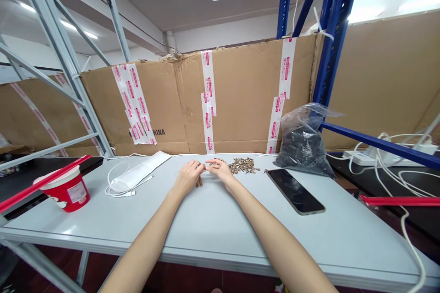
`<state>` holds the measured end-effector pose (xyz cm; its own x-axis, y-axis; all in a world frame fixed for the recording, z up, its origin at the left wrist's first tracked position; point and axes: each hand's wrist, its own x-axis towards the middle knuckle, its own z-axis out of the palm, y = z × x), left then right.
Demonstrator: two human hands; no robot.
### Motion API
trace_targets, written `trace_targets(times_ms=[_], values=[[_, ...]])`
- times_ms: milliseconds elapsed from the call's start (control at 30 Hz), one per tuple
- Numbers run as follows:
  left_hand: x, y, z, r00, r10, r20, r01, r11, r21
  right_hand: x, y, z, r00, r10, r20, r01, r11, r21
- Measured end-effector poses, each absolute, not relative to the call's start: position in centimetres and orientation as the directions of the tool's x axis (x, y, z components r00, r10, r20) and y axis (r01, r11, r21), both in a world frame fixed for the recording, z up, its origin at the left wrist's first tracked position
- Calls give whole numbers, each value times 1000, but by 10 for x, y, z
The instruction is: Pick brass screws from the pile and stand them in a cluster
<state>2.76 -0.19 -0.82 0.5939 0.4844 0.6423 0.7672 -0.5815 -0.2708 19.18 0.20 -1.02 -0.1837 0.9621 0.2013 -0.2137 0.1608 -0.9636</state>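
My left hand (188,176) rests on the grey tabletop (213,224) with its fingers curled and thumb and fingertips drawn together. Facing it, my right hand (222,172) has thumb and forefinger pinched, the fingertips meeting those of the left. Whatever sits between the fingertips is too small to make out. Just behind and right of my right hand spreads a pile of small brass-coloured metal pieces (244,165), partly hidden by that hand. A few similar brownish pieces (199,182) show beside the left palm.
A black phone (294,191) and a clear bag of dark material (304,144) stand to the right. Left are a white sleeve (142,171), a white cable (118,191) and a red cup (70,192). Cardboard (240,91) walls the back; blue posts (332,50) rise at right.
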Motion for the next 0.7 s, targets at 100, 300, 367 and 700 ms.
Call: trace_targets(times_ms=[100, 300, 367, 700], values=[[28, -4, -5, 588, 496, 639, 772, -580, -261, 191, 3, -12, -187, 959, 214, -210, 174, -962], [28, -5, -5, 593, 520, 615, 753, -629, -194, 190, 4, -12, -181, 960, 213, -231, 169, -958], [28, -6, -5, 583, 521, 623, 757, -627, -183, 190, 3, -11, -183, 961, 205, -237, 159, -958], [27, -8, -2, 578, 530, 620, 767, -612, -192, 189, 1, -12, -151, 973, 176, -263, 132, -956]])
